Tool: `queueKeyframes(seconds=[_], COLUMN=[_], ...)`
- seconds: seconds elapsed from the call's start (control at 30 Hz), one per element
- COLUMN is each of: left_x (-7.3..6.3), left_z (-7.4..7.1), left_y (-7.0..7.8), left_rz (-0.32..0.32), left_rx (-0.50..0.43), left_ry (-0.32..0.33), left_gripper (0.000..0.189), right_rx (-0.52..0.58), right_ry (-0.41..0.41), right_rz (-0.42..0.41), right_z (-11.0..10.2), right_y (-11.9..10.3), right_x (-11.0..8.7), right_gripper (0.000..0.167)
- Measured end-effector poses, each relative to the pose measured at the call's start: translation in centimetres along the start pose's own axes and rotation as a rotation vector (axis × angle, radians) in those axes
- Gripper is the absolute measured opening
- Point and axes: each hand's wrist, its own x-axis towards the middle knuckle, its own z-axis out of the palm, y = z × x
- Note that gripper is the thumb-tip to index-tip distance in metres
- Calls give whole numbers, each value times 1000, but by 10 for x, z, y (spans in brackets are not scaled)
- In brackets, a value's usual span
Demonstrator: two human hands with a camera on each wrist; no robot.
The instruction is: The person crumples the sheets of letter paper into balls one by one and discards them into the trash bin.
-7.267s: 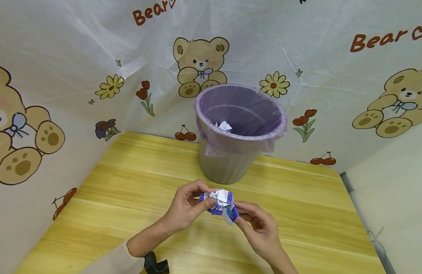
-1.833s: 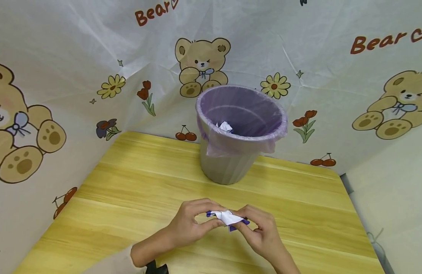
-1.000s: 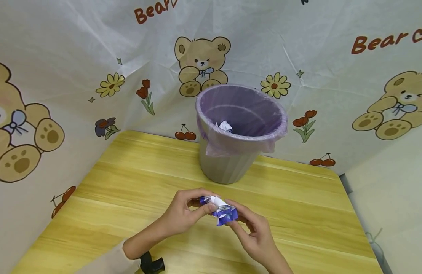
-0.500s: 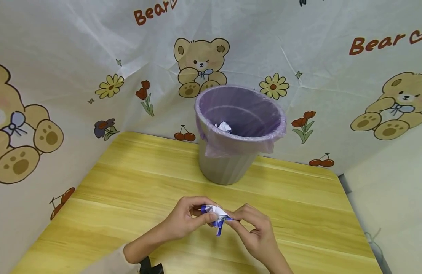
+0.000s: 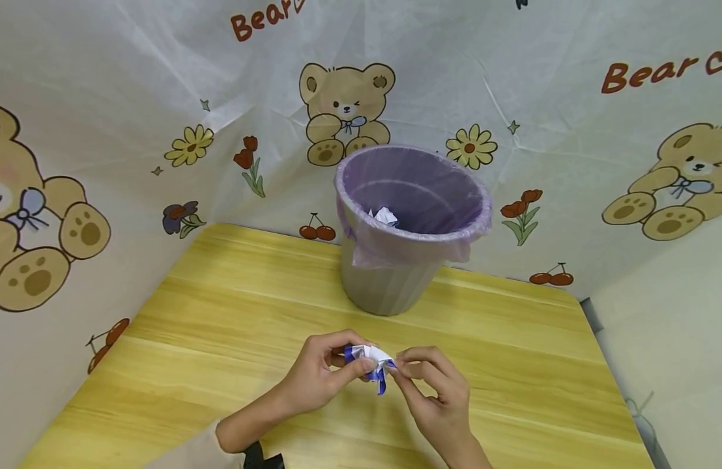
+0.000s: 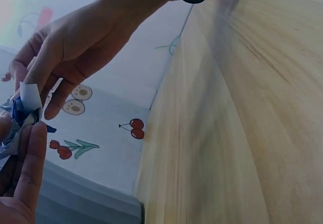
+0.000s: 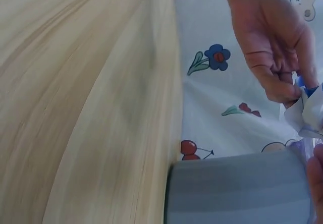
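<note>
A crumpled piece of paper (image 5: 375,357), white on one side and purple-blue printed on the other, is held between both hands above the table. My left hand (image 5: 314,374) grips its left part, thumb on the near side and fingers behind. At its right edge, my right hand (image 5: 437,384) pinches the paper between thumb and fingertips. A narrow blue strip of it hangs down in the middle. In the left wrist view the paper (image 6: 31,99) sits at the left edge, partly cut off. The right wrist view shows the crumpled paper (image 7: 314,110) at the right edge.
A grey trash bin (image 5: 384,283) with a purple liner (image 5: 408,251) stands behind the hands. Inside it lies a crumpled white paper (image 5: 386,216). A bear-print cloth (image 5: 267,85) hangs around the wood-grain table (image 5: 249,293). A black strap piece (image 5: 261,459) shows near my left wrist.
The paper has been turned and folded repeatedly between my hands; its spread purple part now shows as a narrow hanging strip. My right fingers have shifted along its right edge. The bin has not moved.
</note>
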Motion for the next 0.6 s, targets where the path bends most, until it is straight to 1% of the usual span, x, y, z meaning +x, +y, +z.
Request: queueKeyframes(seconds=[0.13,0.17,0.27,0.37,0.47,0.6], left_x=[-1,-2,-3,-3,-1,1], left_z=[1,1,0,0,0,1], left_y=[-2,-3,-5,-5,-4,-3], left_rz=[-10,-13,-15,-12,-10,-22], left_rx=[-27,-31,-30,-45,-66,-81], left_ry=[12,17,35,42,33,21], left_gripper=[9,9,10,10,10,9], right_rx=[-11,-11,-23,-41,-71,-102], right_ry=[-49,-63,-108,-155,-176,-159], right_rz=[-57,-67,-89,-89,-83,-87], right_z=[-2,-3,-4,-5,-5,-4], right_y=[2,2,2,2,2,1], right_x=[1,1,0,-2,-4,-6], right_gripper=[13,14,29,44,41,31])
